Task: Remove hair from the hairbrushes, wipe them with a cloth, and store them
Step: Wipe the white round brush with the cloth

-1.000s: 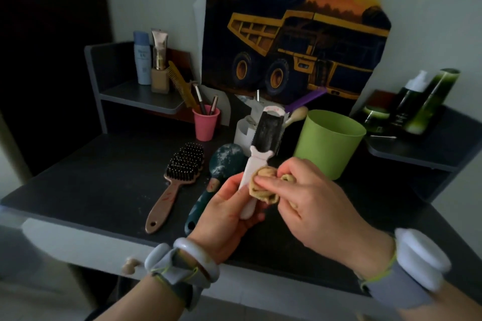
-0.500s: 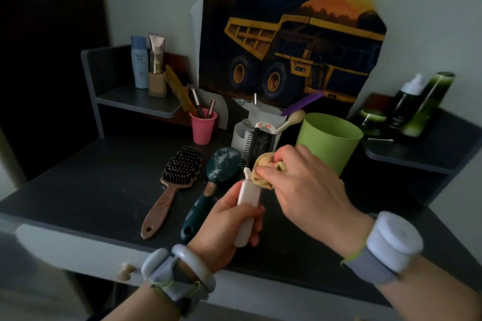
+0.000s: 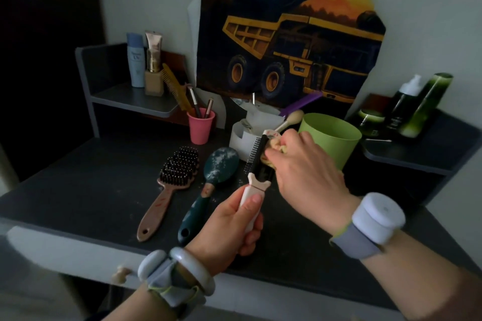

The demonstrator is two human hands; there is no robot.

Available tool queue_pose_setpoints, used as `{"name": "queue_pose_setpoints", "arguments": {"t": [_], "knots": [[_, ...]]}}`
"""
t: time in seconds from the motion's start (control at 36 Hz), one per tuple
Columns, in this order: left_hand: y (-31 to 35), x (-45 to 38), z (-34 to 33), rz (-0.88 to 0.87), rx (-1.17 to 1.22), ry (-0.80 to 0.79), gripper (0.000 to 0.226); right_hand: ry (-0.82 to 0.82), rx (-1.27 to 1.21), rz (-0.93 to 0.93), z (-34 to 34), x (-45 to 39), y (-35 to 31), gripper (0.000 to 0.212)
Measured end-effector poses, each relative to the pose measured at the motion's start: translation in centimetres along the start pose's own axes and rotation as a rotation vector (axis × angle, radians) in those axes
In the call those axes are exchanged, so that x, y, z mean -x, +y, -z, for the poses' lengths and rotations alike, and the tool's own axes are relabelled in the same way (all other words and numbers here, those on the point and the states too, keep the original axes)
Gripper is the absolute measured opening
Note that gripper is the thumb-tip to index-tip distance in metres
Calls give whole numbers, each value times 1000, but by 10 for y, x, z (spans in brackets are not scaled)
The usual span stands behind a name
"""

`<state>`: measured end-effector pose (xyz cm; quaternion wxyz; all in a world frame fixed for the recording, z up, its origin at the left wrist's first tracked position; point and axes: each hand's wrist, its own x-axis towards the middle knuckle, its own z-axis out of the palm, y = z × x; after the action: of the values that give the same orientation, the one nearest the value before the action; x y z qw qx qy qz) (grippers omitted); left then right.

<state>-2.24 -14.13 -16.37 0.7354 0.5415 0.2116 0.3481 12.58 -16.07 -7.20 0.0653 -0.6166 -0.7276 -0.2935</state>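
Observation:
My left hand (image 3: 232, 227) grips the pale handle of a white and black hairbrush (image 3: 257, 164), held up over the desk with its bristles turned left. My right hand (image 3: 305, 174) holds a bunched yellow cloth (image 3: 275, 147) against the back of the brush head, near its top. On the dark desk (image 3: 91, 190) to the left lie a brown wooden paddle brush (image 3: 172, 180), bristles up, and a dark green brush (image 3: 214, 180), back up with white specks on it.
A light green cup (image 3: 331, 141) stands right behind my right hand. A white container (image 3: 250, 133) and a pink cup (image 3: 200, 125) with brushes sit further back. Bottles stand on the left shelf (image 3: 135, 99) and right shelf (image 3: 417, 154). A truck picture leans on the wall.
The cloth has travelled from the brush handle up along the neck to the top of the head. The brush has turned, so its bristles now point left.

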Motion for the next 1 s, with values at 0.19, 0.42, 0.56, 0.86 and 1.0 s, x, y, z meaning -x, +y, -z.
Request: {"name": "queue_pose_setpoints", "arguments": {"t": [0.19,0.42,0.56,0.86,1.0], "knots": [[1,0,0,11,42,32,32,-39,-159,175,2,15,-14,35],[4,0,-5,31,-38,26,22,102,-85,61,-4,-9,4,9],[5,1,-4,35,-45,48,20,164,-198,-50,-9,-16,-4,8],[2,-2,-1,62,54,56,22,71,-465,-13,-9,-8,-4,8],[1,-3,-1,48,15,30,14,166,-240,-33,-16,-23,4,11]]}}
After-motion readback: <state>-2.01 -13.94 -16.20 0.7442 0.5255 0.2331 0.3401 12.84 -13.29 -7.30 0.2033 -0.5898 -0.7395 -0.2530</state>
